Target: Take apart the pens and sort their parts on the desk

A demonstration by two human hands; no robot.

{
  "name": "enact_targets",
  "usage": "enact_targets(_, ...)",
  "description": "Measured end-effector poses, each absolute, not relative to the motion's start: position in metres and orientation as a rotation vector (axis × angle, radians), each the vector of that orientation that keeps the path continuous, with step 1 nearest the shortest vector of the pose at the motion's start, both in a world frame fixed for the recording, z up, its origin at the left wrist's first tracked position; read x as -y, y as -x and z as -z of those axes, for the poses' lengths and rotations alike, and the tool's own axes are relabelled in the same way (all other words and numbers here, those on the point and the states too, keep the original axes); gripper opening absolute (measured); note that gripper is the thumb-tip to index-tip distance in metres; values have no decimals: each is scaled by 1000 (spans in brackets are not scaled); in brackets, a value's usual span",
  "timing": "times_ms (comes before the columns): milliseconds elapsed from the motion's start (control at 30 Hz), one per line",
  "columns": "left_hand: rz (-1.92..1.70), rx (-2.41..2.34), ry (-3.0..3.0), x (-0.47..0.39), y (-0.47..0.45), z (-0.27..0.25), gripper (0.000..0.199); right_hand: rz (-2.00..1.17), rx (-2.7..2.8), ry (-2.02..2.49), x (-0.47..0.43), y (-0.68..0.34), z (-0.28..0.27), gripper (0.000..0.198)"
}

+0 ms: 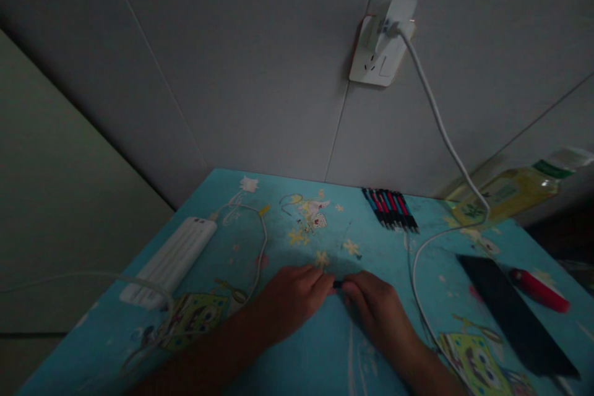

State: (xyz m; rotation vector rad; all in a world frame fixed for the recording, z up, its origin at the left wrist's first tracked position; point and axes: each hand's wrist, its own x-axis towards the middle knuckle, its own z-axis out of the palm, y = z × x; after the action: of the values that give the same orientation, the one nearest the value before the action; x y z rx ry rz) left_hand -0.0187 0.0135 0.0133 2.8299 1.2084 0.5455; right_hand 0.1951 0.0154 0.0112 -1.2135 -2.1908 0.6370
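Over the middle of the blue cartoon-printed tablecloth [306, 352], my two hands meet almost fingertip to fingertip. My left hand [297, 297] is closed, its thumb and fingers pinched on one end of a thin black stick-like thing [338, 284]. The other end is pinched by my right hand [378, 303], also closed. Only a short dark stretch shows between the hands; the rest is hidden by my fingers, so its kind cannot be made out. Beyond my right hand, near the wall, several pens [390, 209] in black, red and blue lie side by side in a row.
A long white box [171, 263] with a white cable lies at the left. On the right are a dark flat panel [515, 312], a red black-ended object [541, 291] and a bottle of yellow liquid [510, 189]. A white cable [439, 114] runs down from a wall socket [378, 65].
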Motion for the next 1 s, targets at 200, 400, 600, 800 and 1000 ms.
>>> enact_targets(200, -488, -1194, -2830, -14, 21, -15, 15, -541, 2255, 1171, -16, -195, -11, 29)
enact_targets(400, -435, -1213, -2766, -14, 20, -17, 16, -440, 2280, 1102, -17, -195, -10, 25)
enact_targets(600, -431, -1257, -2818, -19, 22, -10, 19, -470, 2259, 1079, -20, -194, -10, 14)
enact_targets(800, -530, -1186, -2987, -20, 24, -12, 19, -589, 2240, 1155, -18, -196, -14, 22)
enact_targets(1000, -502, -1180, -3005, -20, 24, -7, 19, -696, 2186, 1198, -15, -195, -9, 12)
